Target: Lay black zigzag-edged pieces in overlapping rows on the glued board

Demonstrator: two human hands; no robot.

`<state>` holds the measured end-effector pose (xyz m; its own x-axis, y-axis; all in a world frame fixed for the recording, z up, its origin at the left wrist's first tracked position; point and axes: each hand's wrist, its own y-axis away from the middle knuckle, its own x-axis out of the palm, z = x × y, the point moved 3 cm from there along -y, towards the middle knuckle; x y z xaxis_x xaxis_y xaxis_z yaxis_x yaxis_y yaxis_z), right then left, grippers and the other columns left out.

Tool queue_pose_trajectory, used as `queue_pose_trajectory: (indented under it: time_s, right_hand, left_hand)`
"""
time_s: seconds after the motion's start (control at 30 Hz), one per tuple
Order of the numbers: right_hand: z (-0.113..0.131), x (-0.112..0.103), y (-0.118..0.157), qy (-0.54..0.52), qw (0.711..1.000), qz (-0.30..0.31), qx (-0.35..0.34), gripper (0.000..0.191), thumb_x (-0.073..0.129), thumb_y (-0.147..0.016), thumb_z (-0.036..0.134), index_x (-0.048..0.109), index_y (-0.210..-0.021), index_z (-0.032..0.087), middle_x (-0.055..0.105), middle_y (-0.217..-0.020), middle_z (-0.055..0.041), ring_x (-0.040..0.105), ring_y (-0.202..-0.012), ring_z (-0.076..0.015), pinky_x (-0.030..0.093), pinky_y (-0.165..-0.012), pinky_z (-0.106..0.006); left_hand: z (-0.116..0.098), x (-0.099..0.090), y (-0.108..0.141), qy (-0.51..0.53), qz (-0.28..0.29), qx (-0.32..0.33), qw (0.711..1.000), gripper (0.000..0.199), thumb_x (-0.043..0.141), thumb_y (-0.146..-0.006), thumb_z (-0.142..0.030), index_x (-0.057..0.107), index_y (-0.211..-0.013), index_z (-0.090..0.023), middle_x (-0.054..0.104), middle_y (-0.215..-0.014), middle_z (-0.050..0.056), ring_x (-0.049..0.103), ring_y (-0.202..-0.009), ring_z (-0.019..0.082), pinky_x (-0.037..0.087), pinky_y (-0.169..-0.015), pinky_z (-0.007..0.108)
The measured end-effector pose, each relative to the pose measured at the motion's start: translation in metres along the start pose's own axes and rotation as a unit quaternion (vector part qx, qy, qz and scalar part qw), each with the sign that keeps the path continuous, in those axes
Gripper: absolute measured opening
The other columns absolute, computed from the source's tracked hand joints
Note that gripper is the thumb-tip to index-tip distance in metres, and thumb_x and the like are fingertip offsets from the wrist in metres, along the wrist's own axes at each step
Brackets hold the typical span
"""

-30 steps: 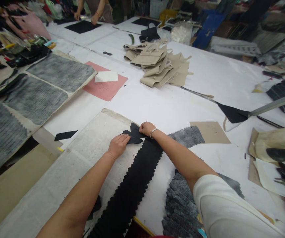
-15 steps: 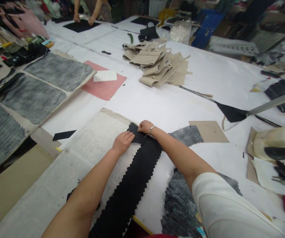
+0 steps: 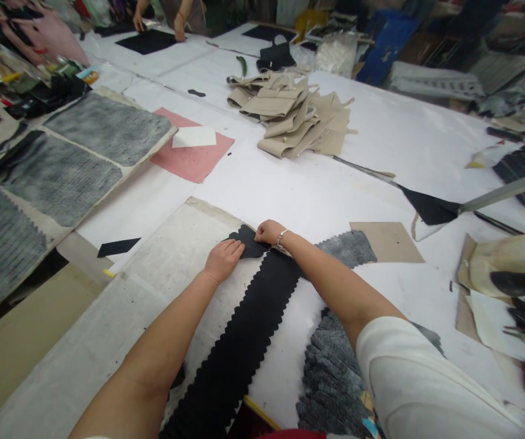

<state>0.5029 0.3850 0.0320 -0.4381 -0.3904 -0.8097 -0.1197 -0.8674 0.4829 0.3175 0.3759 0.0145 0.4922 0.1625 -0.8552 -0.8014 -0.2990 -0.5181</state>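
A small black piece with a wavy edge [image 3: 253, 247] lies at the corner of a pale board [image 3: 161, 256]. My left hand [image 3: 224, 259] rests on its left end, fingers extended and flat. My right hand [image 3: 269, 233], with a bracelet at the wrist, pinches the upper right edge of the same piece. Below them a long black strip with zigzag edges [image 3: 239, 341] runs down toward me, partly over the board. Grey fuzzy pieces [image 3: 330, 372] lie right of the strip, and another grey piece [image 3: 347, 249] shows behind my right forearm.
Beige fabric pieces [image 3: 294, 116] are heaped beyond my hands. Left stands a board with grey panels [image 3: 82, 177]; near it lies a pink sheet [image 3: 193, 155]. A metal bar [image 3: 509, 188] and a yellowish container [image 3: 509, 262] are at right. Another person's hands [image 3: 180, 27] are at the far table edge.
My left hand has shifted slightly left and the small black piece has moved left with it, off the strip's upper end. My right hand still pinches its edge.
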Motion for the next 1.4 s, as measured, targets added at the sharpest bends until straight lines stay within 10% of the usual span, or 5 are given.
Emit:
queue_pose_trajectory:
  time_s: [1.4]
  right_hand:
    - [-0.003,0.015,0.000,0.073,0.996,-0.029,-0.037,0.021,0.065,-0.072,0.028,0.062,-0.091,0.020,0.067,-0.092,-0.0036,0.059,-0.085,-0.0162,0.038,-0.065,-0.022]
  left_hand:
    - [-0.006,-0.002,0.015,-0.008,0.117,0.060,0.991,0.027,0.044,-0.087,-0.013,0.064,-0.104,-0.011,0.067,-0.106,0.013,0.060,-0.098,0.022,0.049,-0.084,0.037]
